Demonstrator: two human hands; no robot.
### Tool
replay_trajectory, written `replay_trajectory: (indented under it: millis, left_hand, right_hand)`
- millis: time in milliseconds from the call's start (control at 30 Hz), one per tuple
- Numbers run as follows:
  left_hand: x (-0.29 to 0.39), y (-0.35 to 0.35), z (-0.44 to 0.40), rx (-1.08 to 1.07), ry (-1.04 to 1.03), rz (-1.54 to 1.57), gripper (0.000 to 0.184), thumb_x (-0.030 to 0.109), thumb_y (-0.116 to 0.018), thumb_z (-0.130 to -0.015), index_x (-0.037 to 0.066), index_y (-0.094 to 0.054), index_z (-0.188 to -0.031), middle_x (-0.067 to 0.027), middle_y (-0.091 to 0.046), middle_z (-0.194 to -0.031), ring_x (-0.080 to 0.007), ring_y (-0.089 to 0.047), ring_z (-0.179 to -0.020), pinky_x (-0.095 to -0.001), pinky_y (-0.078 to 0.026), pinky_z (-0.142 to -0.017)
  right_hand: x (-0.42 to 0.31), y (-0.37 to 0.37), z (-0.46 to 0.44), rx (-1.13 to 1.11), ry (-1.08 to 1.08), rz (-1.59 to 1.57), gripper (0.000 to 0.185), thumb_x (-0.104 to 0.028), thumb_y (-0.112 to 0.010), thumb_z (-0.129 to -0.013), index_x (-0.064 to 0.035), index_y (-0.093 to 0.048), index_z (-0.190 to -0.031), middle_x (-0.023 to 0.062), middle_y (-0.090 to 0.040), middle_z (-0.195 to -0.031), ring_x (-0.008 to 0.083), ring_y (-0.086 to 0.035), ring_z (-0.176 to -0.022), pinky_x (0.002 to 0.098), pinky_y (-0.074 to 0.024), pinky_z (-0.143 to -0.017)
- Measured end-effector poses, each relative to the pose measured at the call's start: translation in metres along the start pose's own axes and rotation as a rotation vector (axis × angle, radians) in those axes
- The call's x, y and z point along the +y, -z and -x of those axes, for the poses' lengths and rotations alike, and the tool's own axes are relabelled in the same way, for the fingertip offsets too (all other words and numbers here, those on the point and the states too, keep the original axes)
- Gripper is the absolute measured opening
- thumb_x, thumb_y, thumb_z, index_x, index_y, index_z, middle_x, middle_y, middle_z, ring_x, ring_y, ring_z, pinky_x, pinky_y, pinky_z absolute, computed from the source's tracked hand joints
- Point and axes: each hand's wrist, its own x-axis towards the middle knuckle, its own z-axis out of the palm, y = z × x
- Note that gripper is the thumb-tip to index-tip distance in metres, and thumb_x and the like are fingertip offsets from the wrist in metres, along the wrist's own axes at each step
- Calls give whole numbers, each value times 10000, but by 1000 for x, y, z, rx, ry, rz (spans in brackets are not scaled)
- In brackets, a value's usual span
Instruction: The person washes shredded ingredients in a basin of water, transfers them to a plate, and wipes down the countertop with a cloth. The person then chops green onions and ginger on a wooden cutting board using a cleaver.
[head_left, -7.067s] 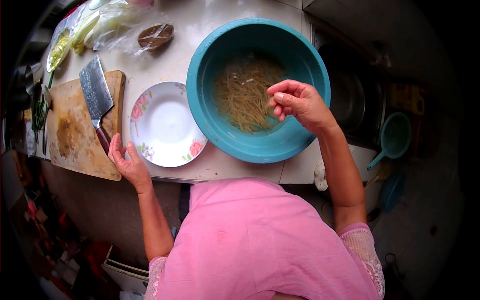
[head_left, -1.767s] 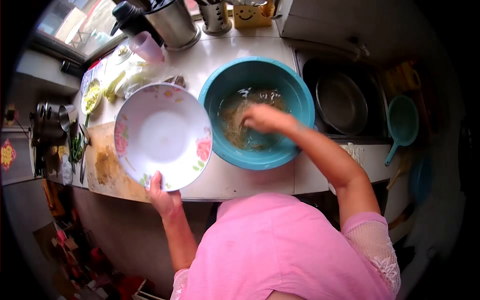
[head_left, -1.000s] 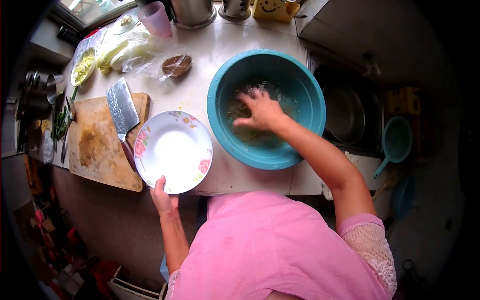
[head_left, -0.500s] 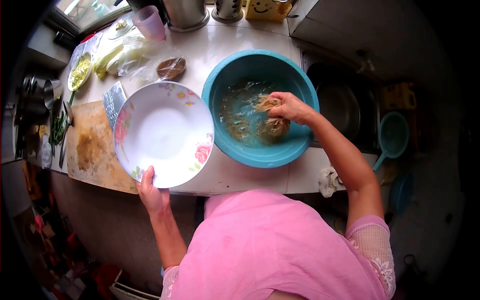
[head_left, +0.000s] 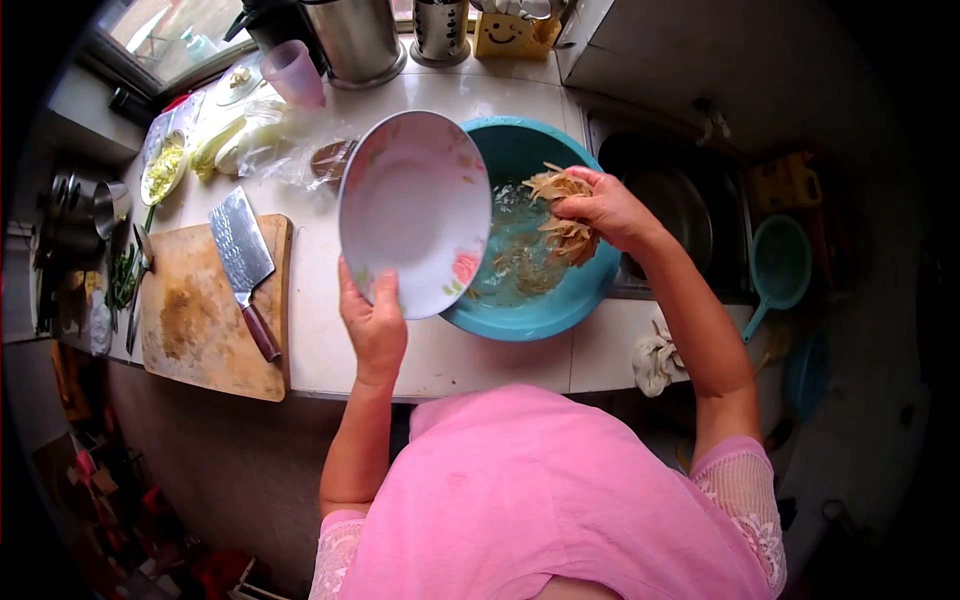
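over the right side of the blue basin (head_left: 540, 320), clutching a clump of brownish strips (head_left: 570, 243) in the right hand (head_left: 612, 213), held above the water (head_left: 512, 215), with more strips (head_left: 525, 268) lying in it. to the left, grasping a flowered plate (head_left: 415, 215) by its near edge in the left hand (head_left: 377, 325), tilted and hiding part of the basin from view; cannot tell whether touching the rim. farther left, can see a knife (head_left: 240, 242) on the cutting board (head_left: 185, 320). to the right, can see a white cloth (head_left: 655, 363) at the counter (head_left: 490, 365) edge.
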Motion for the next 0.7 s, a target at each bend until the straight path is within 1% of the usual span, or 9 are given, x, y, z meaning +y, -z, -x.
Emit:
replay_trajectory:
  millis: [67, 133, 200, 267, 333, 400, 533, 600, 700]
  left_hand:
    - [-5, -8, -4, -36, 57, 35, 363, 2, -485, -813, -24, -431, -1171, -93, -534, -1043, -155, -515, -924, -259, -406, -829]
    - [-16, -14, -6, -75, 120, 71, 355, 6, -481, -809, -26, -436, -1159, -89, -537, -1028, -151, -520, -905, -256, -412, -817]
    - [-27, -20, -6, -87, 345, 274, 353, 10, -477, -796, -25, -445, -1145, -93, -538, -1027, -149, -529, -885, -257, -426, -791]
    - [-28, -26, -4, -89, 414, 360, 369, 3, -477, -789, -29, -437, -1154, -105, -540, -1034, -166, -542, -888, -276, -442, -791]
    - [-24, -29, -1, -99, 550, 491, 377, -4, -473, -786, -36, -427, -1159, -116, -542, -1037, -180, -552, -891, -292, -452, -796]
    - [-22, -28, 0, -102, 560, 536, 389, -6, -471, -787, -43, -414, -1170, -122, -540, -1047, -192, -554, -902, -304, -458, -802]
    - [-23, -10, 2, -66, 531, 515, 315, -10, -484, -787, -27, -452, -1100, -88, -555, -946, -166, -560, -822, -281, -469, -727]
    - [-8, -6, 4, 15, 516, 510, 232, -9, -500, -785, -5, -482, -1017, -57, -554, -843, -142, -557, -733, -259, -466, -651]
    - [-4, 19, 6, 122, 410, 473, 213, -8, -505, -785, 3, -497, -997, -58, -558, -843, -149, -566, -731, -272, -479, -666]
  right_hand:
    - [-22, -8, 11, -24, 53, -23, 347, 5, -645, -700, -3, -523, -1025, 52, -601, -869, 113, -587, -751, 253, -501, -694]
    - [-45, -26, 23, -71, 265, 3, 325, 1, -641, -719, 4, -520, -1021, 42, -598, -861, 99, -586, -754, 239, -501, -688]
    - [-52, -47, 29, -91, 397, -7, 297, -16, -628, -754, -8, -518, -1030, 34, -592, -873, 88, -586, -757, 207, -499, -681]
    - [-43, -67, 27, -74, 395, 28, 307, -33, -617, -762, -17, -515, -1050, 62, -576, -931, 118, -577, -853, 243, -496, -723]
    - [-29, -66, 22, -165, 635, 758, 430, -126, -650, -753, -20, -504, -1143, 166, -551, -1022, 211, -533, -998, 309, -462, -813]
    - [-30, -61, 22, -135, 589, 840, 384, -165, -652, -767, -33, -547, -1112, 153, -568, -1020, 212, -571, -916, 296, -478, -769]
    - [-46, -27, 7, 82, 429, 511, 199, -179, -556, -856, -30, -617, -972, 57, -616, -775, 102, -563, -654, 231, -492, -579]
    - [-31, -10, -14, 204, 314, 411, 216, -201, -541, -862, -24, -613, -962, 66, -607, -755, 112, -558, -605, 239, -493, -549]
    - [9, 0, -37, 142, -72, 927, 270, -224, -515, -862, -3, -562, -1009, 134, -616, -852, 219, -607, -688, 311, -511, -572]
